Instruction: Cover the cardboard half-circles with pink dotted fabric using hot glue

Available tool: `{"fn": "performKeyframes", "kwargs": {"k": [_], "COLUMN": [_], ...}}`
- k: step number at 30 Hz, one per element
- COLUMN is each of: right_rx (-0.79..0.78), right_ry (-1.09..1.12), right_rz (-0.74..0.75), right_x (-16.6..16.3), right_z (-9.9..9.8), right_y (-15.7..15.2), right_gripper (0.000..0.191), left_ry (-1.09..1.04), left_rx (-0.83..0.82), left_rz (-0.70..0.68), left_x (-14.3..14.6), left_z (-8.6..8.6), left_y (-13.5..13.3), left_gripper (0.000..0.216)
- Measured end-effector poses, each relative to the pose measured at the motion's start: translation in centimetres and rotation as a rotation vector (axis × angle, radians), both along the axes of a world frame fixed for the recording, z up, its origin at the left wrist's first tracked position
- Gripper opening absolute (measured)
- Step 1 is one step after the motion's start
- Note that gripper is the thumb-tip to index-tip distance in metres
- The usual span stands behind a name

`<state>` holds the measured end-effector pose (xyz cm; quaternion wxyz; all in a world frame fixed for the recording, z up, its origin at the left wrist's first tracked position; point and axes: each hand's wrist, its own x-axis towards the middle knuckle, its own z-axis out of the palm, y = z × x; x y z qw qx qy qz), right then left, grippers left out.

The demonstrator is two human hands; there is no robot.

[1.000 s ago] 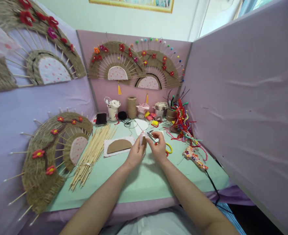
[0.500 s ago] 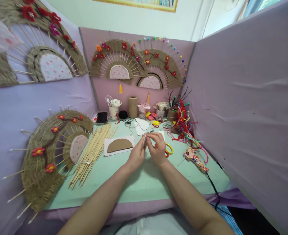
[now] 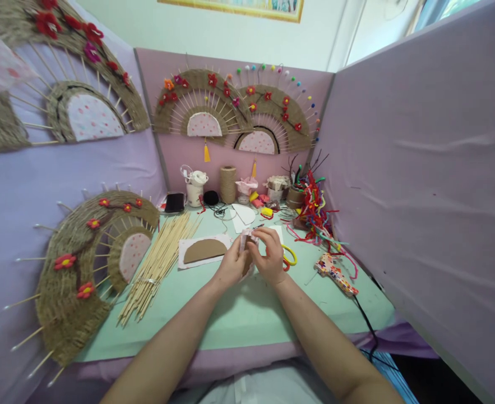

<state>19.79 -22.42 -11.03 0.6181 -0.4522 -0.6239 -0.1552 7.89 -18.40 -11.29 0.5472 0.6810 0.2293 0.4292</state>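
Brown cardboard (image 3: 248, 265), pale-edged, sits in left hand (image 3: 229, 266); right hand (image 3: 272, 261) touches it.

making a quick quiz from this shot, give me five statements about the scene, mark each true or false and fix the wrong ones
1. The left hand holds a cardboard piece with the right hand close against it. True.
2. The glue gun lies left of the bamboo sticks. False: it lies to their right.
3. The twine spool stands upright. True.
4. The half-round cardboard lies on the bamboo sticks. False: it lies on a pale sheet beside them.
5. The black yarn is left of the twine spool. True.
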Motion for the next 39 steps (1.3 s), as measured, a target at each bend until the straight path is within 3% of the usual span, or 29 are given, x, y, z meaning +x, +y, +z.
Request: {"fn": "performKeyframes", "kwargs": {"k": [4, 11, 16, 23, 30, 35, 39], "right_rx": [-0.033, -0.146, -0.132, -0.185, -0.34, -0.454, -0.537], "right_ry": [0.044, 0.071, 0.189, 0.358, 0.543, 0.53, 0.466], "right_rz": [-0.035, -0.078, 0.023, 0.12, 0.122, 0.011, -0.072], "right_x": [0.3, -0.7, -1.6, -1.4, -0.1, 1.4, 4.8], "right_z": [0.1, 0.4, 0.7, 0.6, 0.0, -0.5, -0.2], "right_y": [0.0, 0.2, -0.3, -0.4, -0.1, 0.1, -2.2], "right_gripper": [0.028, 0.014, 0.012, 0.011, 0.02, 0.023, 0.025], "left_ry": [0.009, 0.191, 0.143, 0.13, 0.089, 0.089, 0.103], "left_rx": [-0.142, 0.159, 0.188, 0.033, -0.368, -0.541, -0.614], "left_rz": [-0.085, -0.072, -0.069, -0.128, -0.361, -0.33, -0.269], "left_x": [-0.2, 0.0, -0.2, -0.2, -0.5, -0.6, -0.8], "left_z": [0.3, -0.1, 0.2, -0.3, 0.2, 1.2, 1.4], "left_y": [0.0, -0.4, -0.4, 0.2, -0.1, -0.2, 0.3], "left_gripper": [0.029, 0.037, 0.05, 0.06, 0.062, 0.052, 0.048]}}
